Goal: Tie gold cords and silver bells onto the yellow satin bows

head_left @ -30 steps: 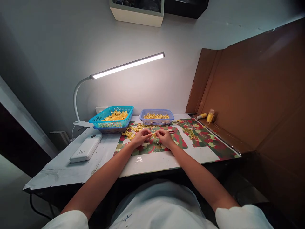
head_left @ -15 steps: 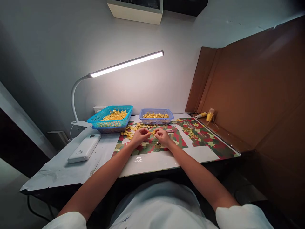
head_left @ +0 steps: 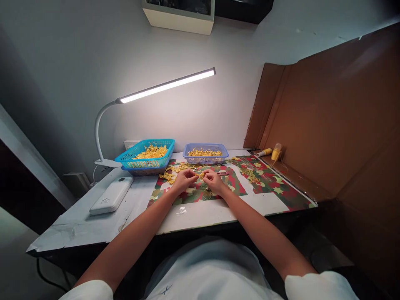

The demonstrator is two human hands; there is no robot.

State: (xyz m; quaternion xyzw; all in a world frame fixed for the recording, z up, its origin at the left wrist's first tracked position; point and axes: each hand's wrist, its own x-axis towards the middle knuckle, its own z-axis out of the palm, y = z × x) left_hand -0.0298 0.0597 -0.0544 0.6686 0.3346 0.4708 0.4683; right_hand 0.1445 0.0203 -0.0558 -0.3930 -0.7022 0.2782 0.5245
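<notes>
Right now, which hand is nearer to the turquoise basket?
Left: the left hand is in front of the turquoise basket, to its right; the right hand is farther right.

Left hand (head_left: 185, 180): passable leftward over white sheet (head_left: 142, 195) as far as power bank (head_left: 111, 196); beyond-left blocked by turquoise basket (head_left: 145, 164). Gap between hands bridged by yellow strip (head_left: 200, 176), cord loop (head_left: 207, 190) below. Right hand (head_left: 213, 181): reddish tool (head_left: 223, 173) just beyond, low cord tangle (head_left: 251, 176) rightward; near side of both, flat room. Lavender basket (head_left: 204, 160) stands beyond.
</notes>
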